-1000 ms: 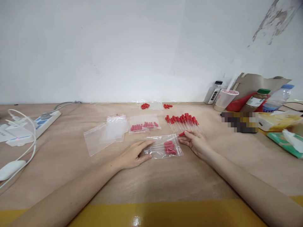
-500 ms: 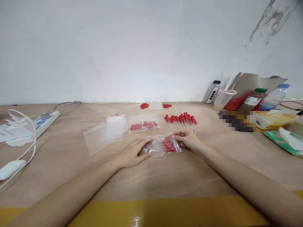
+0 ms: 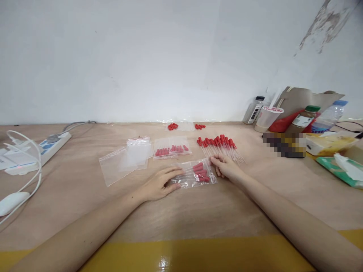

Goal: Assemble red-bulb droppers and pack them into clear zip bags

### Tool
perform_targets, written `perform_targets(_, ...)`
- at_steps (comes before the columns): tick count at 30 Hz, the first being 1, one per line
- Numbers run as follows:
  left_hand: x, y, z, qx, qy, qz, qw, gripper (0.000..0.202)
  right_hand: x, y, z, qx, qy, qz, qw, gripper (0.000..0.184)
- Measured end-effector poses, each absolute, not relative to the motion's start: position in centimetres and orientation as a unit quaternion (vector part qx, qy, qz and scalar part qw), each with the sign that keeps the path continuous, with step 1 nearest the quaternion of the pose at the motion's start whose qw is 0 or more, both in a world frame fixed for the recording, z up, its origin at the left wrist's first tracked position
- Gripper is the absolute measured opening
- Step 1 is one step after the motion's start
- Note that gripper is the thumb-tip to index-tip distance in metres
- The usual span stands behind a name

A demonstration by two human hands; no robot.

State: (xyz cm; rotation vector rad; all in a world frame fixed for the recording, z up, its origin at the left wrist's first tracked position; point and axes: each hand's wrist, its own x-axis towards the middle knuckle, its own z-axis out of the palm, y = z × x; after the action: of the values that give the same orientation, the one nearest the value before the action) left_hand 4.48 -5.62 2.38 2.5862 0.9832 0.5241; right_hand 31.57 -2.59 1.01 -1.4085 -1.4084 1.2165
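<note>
A clear zip bag (image 3: 188, 183) lies in front of me, with several droppers (image 3: 201, 172) inside, their red rubber bulbs towards the right and thin clear stems towards the left. My left hand (image 3: 161, 184) is at the bag's left end, thumb and fingers gripping it from either side. At its upper right corner, my right hand (image 3: 225, 166) pinches the edge between thumb and forefinger. Just behind the right hand, a pile of loose droppers (image 3: 219, 143) lies fanned out, bulbs facing away from me.
Behind the left hand are flat zip bags (image 3: 116, 166) and filled bags (image 3: 171, 147). More red bulbs in bags (image 3: 172, 127) lie by the wall. A power strip (image 3: 55, 147) with cables is at left; a cup (image 3: 268, 119), bottles (image 3: 303, 121) and a tissue pack (image 3: 340, 170) stand right.
The uppermost dropper, which lay by my right fingers at the bag's right end, now lies alongside the others inside. My right hand has shifted slightly; the left has barely moved.
</note>
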Motion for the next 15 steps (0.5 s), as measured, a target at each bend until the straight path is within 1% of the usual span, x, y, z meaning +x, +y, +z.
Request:
perform_targets(2,4.4,-5.5,2.3,0.909,0.342,0.175,0.162,0.036,31.6,-2.5,1.4,-0.562,-0.551,0.490,0.374,0.030)
perform_targets(4,4.4,-5.5,2.3,0.910,0.340,0.169,0.163,0.035,31.4,-2.4,1.5,-0.546,-0.568,0.508,0.348,0.031)
perform_targets(6,4.4,-5.5,2.3,0.911,0.339,0.168,0.164,0.035,31.0,-2.3,1.4,-0.525,-0.582,0.520,0.340,0.029)
perform_targets(9,4.4,-5.5,2.4,0.912,0.336,0.171,0.163,0.035,30.5,-2.4,1.2,-0.504,-0.575,0.540,0.350,0.027)
perform_targets(12,4.4,-5.5,2.5,0.911,0.335,0.176,0.162,0.038,30.6,-2.8,1.5,-0.473,-0.548,0.591,0.355,0.023)
perform_targets(13,4.4,-5.5,2.5,0.910,0.336,0.182,0.160,0.039,30.8,-2.9,1.7,-0.460,-0.528,0.612,0.366,0.020)
perform_targets(15,4.3,-5.5,2.5,0.905,0.343,0.205,0.145,0.039,31.5,-3.0,2.4,-0.437,-0.474,0.642,0.415,0.012)
